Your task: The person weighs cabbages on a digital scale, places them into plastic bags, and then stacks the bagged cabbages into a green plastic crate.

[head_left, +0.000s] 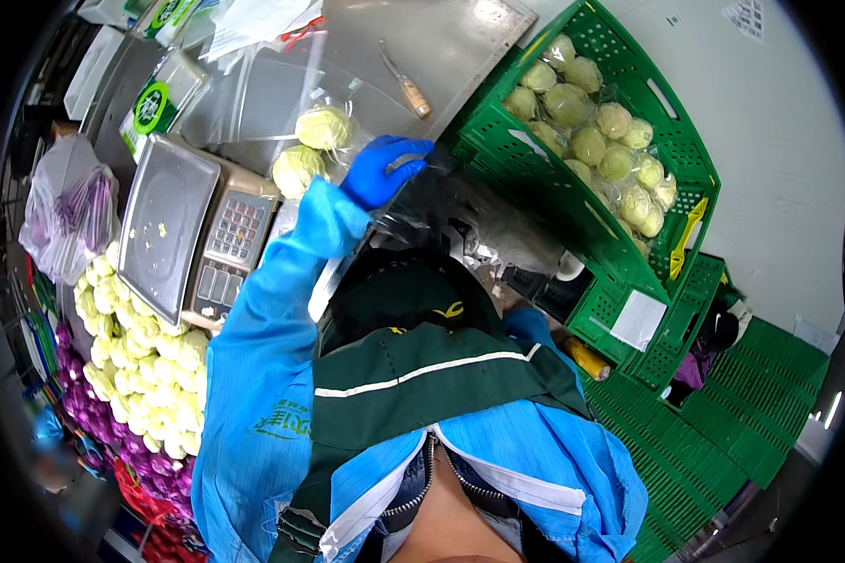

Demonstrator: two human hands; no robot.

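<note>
My left hand (380, 174), in a blue glove, reaches to the steel table's (451, 42) front edge, fingers apart, beside two pale green cabbages (322, 129) in clear bags. A wooden-handled knife (409, 89) lies beyond it. Dark, translucent plastic (422, 211) hangs below the hand. My right hand (509, 302) is low behind my body, mostly hidden, near the blue sleeve; its fingers cannot be made out. Left of my left arm stands a scale (167, 235) with a steel pan and keypad.
Right, a green crate (667, 122) holds several bagged cabbages (615, 159) and a yellow tool (687, 235), above more crates (742, 394) and a yellow cylinder (587, 358). Left are heaps of pale cabbages (141, 366), purple ones (84, 394) and a bag (66, 206). Packaging (160, 103) lies at the back left.
</note>
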